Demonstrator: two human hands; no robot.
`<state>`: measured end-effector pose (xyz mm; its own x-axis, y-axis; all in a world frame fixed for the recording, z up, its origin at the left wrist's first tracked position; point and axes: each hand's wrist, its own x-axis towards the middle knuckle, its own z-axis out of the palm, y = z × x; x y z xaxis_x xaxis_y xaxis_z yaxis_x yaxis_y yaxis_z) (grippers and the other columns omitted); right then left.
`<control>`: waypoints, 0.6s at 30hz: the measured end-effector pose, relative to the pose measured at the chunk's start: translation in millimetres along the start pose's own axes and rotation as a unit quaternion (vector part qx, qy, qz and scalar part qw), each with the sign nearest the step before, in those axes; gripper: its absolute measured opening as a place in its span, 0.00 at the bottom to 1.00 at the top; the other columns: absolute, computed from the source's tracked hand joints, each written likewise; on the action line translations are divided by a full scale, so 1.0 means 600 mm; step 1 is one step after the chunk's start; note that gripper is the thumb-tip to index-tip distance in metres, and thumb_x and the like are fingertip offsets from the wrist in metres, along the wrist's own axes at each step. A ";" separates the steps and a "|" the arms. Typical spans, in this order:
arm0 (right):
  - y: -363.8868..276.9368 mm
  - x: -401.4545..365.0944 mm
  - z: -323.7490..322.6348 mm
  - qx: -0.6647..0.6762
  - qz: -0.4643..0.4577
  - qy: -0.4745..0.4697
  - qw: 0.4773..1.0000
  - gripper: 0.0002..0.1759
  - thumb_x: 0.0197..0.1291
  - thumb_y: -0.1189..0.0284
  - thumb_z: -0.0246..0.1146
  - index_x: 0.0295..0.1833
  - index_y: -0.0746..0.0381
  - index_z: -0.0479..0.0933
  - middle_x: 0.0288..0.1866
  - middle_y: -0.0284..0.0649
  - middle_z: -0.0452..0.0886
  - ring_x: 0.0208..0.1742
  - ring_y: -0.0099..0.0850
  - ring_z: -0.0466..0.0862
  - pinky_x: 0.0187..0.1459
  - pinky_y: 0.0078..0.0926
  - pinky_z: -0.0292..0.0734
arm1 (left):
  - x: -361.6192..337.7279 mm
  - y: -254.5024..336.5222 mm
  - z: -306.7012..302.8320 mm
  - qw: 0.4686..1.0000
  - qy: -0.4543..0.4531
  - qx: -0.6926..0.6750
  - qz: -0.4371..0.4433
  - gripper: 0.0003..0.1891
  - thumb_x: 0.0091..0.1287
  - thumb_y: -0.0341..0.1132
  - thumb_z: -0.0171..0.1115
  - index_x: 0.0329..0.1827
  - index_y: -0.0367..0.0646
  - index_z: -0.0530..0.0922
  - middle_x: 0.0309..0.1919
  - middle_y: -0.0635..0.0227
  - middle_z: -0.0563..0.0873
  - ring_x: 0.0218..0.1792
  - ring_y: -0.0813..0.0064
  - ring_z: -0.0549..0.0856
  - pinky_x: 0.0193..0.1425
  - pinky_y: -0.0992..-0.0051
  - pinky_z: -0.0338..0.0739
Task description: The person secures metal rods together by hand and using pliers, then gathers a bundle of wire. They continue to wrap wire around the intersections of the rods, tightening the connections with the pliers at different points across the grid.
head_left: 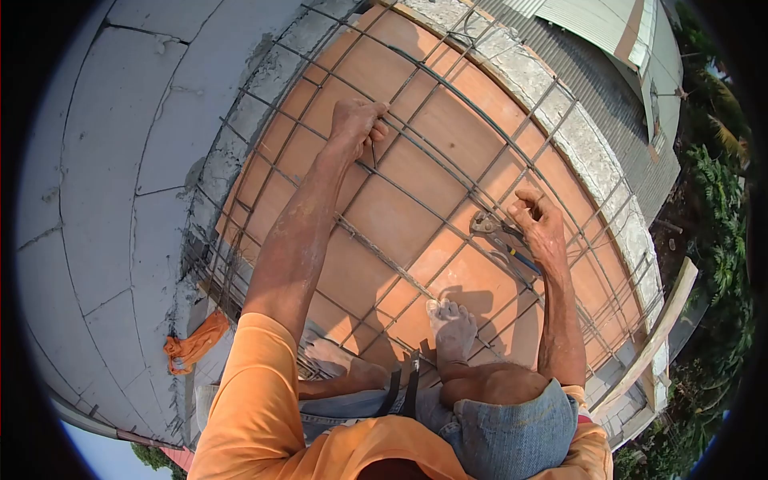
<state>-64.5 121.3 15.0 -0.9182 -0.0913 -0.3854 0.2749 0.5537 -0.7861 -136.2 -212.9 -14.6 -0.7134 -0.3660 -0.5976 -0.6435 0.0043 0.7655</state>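
Beneath me spreads a grid of steel rebar (416,210) over orange-brown boards (392,228). My left hand (356,126) is closed, its fingertips at a long bar in the upper middle. A thin dark wire (374,154) hangs below those fingers; exactly how it is gripped is hidden. On the right, my right hand (540,222) has its fingers curled, thumb and forefinger close together. Pincers (483,223) lie along that hand, jaws pointing left over the bars. One handle runs in under the fingers; the other, blue and yellow, angles down below the hand.
My bare foot (452,328) stands on the boards among the bars. Rough concrete (596,144) edges the right side. Grey block masonry (112,120) lies to the left, with an orange cloth (194,342) on its edge. A wooden plank (652,344) leans at the lower right.
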 end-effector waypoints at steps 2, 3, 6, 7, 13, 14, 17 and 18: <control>0.009 -0.003 -0.016 0.109 0.052 -0.031 0.992 0.18 0.62 0.71 0.63 0.54 0.71 0.79 0.36 0.34 0.80 0.34 0.25 0.76 0.37 0.23 0.72 | -0.012 -0.002 0.002 0.999 0.016 -0.021 0.036 0.10 0.65 0.33 0.65 0.32 0.33 0.78 0.15 0.63 0.79 0.11 0.81 0.74 0.10 0.81 0.59; 0.008 -0.005 -0.019 0.111 0.052 -0.031 0.992 0.18 0.62 0.71 0.63 0.54 0.71 0.79 0.36 0.34 0.80 0.34 0.25 0.76 0.37 0.23 0.72 | -0.018 -0.002 0.002 0.999 0.016 -0.020 0.037 0.10 0.65 0.33 0.65 0.32 0.33 0.78 0.15 0.63 0.79 0.11 0.81 0.74 0.10 0.81 0.59; -0.004 -0.015 -0.031 0.078 0.021 0.008 0.997 0.16 0.65 0.73 0.60 0.54 0.72 0.78 0.37 0.41 0.83 0.32 0.27 0.79 0.36 0.26 0.74 | -0.052 -0.008 0.008 0.993 0.054 -0.079 0.071 0.11 0.65 0.35 0.65 0.35 0.35 0.78 0.19 0.67 0.80 0.15 0.82 0.76 0.13 0.81 0.64; -0.001 -0.016 -0.036 -0.037 -0.037 0.042 0.998 0.16 0.67 0.72 0.58 0.55 0.72 0.78 0.34 0.41 0.82 0.28 0.26 0.77 0.31 0.27 0.73 | -0.076 -0.009 0.018 0.994 0.015 -0.077 0.078 0.12 0.66 0.38 0.65 0.39 0.35 0.79 0.22 0.67 0.81 0.20 0.83 0.79 0.18 0.83 0.69; -0.069 -0.034 -0.033 -0.389 -0.174 0.068 0.902 0.13 0.68 0.76 0.54 0.54 0.71 0.75 0.29 0.55 0.81 0.29 0.46 0.84 0.30 0.42 0.76 | -0.239 -0.061 0.142 0.954 -0.232 -0.098 0.165 0.26 0.67 0.46 0.66 0.60 0.35 0.77 0.40 0.64 0.82 0.38 0.78 0.82 0.38 0.78 0.78; -0.082 -0.038 -0.027 -0.375 -0.170 0.018 0.911 0.11 0.62 0.79 0.55 0.49 0.71 0.74 0.31 0.55 0.80 0.32 0.50 0.84 0.32 0.44 0.76 | -0.256 -0.066 0.164 0.944 -0.255 -0.124 0.168 0.27 0.68 0.47 0.65 0.60 0.34 0.77 0.41 0.62 0.81 0.41 0.74 0.82 0.44 0.74 0.79; -0.083 -0.039 -0.007 -0.331 -0.181 -0.055 0.924 0.10 0.55 0.82 0.56 0.44 0.72 0.73 0.32 0.59 0.80 0.35 0.55 0.83 0.34 0.49 0.77 | -0.279 -0.078 0.204 0.945 -0.248 -0.121 0.176 0.25 0.69 0.46 0.63 0.59 0.33 0.78 0.42 0.60 0.82 0.40 0.71 0.82 0.45 0.73 0.78; -0.074 -0.038 -0.002 -0.307 -0.156 -0.085 0.935 0.11 0.55 0.82 0.56 0.44 0.73 0.73 0.30 0.60 0.80 0.34 0.56 0.83 0.35 0.49 0.76 | -0.277 -0.087 0.208 0.946 -0.230 -0.109 0.199 0.19 0.72 0.42 0.60 0.56 0.34 0.80 0.39 0.67 0.79 0.31 0.81 0.79 0.33 0.79 0.76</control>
<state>-56.4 99.8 59.5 -0.8534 -0.4293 -0.2956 -0.2630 0.8443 -0.4670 -18.7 -35.9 15.1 -0.9649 0.0679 -0.2536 -0.2613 -0.1542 0.9529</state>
